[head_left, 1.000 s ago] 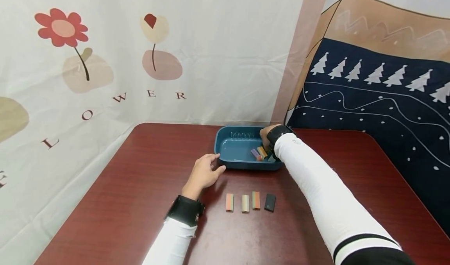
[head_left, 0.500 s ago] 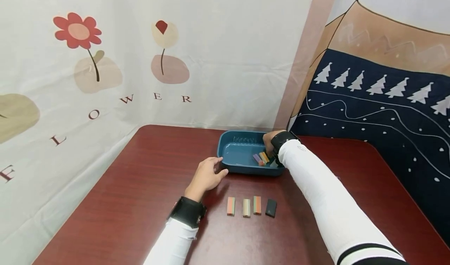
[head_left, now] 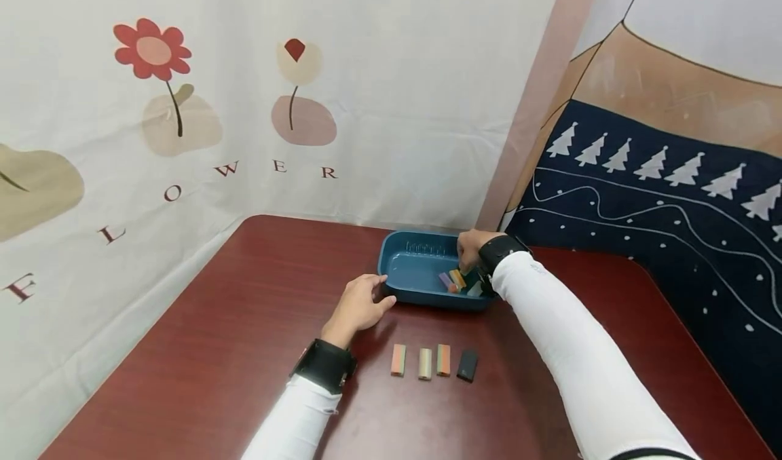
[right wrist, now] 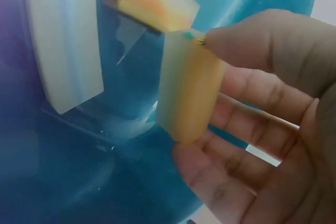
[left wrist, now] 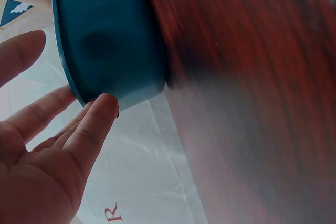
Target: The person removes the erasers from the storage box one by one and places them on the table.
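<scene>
A blue tray (head_left: 408, 273) sits near the far edge of the dark red table (head_left: 232, 324), toward its far right corner. Inside it, against the right wall, lie a few small coloured blocks; from the head view a purple one (head_left: 445, 281) and an orange one (head_left: 457, 278) can be told apart, and the right wrist view adds a pale whitish block (right wrist: 65, 69) on the tray floor, though an exact count is not clear.

Outside the tray, nearer the front edge, four blocks lie in a row: a salmon block (head_left: 398, 359), a beige block (head_left: 425, 363), an orange-and-green block (head_left: 443, 359) and a black block (head_left: 467, 365).

The right hand (head_left: 472, 248) reaches into the tray and pinches a pale yellow block (right wrist: 185, 90) between thumb and fingertips, held just above the tray floor. The left hand (head_left: 357, 305) lies with relaxed, slightly spread fingers (left wrist: 94, 124), the fingertips touching the tray's outer left wall.
</scene>
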Available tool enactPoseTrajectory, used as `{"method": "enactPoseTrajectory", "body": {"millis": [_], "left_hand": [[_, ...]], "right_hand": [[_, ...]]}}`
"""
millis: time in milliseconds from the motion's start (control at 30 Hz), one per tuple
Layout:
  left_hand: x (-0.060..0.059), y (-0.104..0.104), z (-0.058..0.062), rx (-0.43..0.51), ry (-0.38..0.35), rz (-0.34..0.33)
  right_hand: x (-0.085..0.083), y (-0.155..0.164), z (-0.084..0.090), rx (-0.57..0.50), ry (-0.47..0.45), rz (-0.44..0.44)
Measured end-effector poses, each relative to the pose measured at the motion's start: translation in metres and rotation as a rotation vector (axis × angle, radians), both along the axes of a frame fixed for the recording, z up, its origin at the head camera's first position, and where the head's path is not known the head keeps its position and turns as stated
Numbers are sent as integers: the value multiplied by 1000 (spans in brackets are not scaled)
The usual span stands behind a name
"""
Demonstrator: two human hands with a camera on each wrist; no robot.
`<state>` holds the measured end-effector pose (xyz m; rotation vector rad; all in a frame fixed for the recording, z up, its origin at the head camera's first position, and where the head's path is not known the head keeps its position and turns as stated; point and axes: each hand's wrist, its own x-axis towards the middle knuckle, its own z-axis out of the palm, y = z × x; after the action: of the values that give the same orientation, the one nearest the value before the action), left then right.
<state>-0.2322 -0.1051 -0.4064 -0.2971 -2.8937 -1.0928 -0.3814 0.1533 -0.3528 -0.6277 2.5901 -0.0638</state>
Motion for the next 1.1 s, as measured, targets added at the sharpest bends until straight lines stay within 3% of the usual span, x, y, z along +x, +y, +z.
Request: {"method": "enactPoseTrajectory", "body": {"millis": [300, 700, 1100], "left_hand": [[1, 2, 2, 9, -12, -21], [4, -4, 2, 13, -21, 4], [3, -5, 2, 18, -9, -6]], "right_hand": [[11, 10, 1, -78, 75, 72], [35, 9, 9, -169, 174, 148], [59, 24, 2, -384, 271, 184]]}}
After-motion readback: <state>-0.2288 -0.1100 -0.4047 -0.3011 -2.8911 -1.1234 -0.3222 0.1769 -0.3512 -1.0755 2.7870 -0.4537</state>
